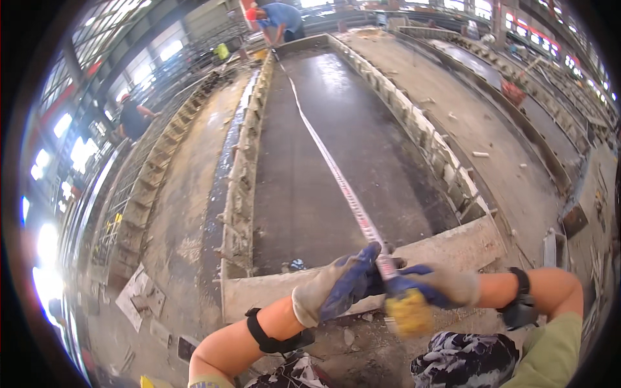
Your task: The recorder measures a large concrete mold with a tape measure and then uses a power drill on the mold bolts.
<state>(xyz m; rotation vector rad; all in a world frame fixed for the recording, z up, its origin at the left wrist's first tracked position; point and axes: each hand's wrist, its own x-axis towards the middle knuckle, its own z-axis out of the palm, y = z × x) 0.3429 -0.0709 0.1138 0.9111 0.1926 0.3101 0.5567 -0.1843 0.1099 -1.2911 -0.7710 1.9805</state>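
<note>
A tape measure with a yellow case (411, 313) is held low in front of me. My right hand (438, 284), in a blue-and-pale work glove, is closed around the case and a little blurred. Just left of it, my gloved left hand (346, 284) is closed on the blade near where it leaves the case. The white blade (337, 176) with red marks runs up and away along a long rectangular mould to its far left corner. There a co-worker (282, 18) in a blue shirt and red cap bends over, hands near the blade's far end.
Ridged side walls (406, 103) and a pale near end board (453, 247) frame the mould's dark, partly shiny floor (304, 213). More moulds lie on both sides. Another person (134, 118) works at the far left. A square plate (140, 297) and rubble lie near my left.
</note>
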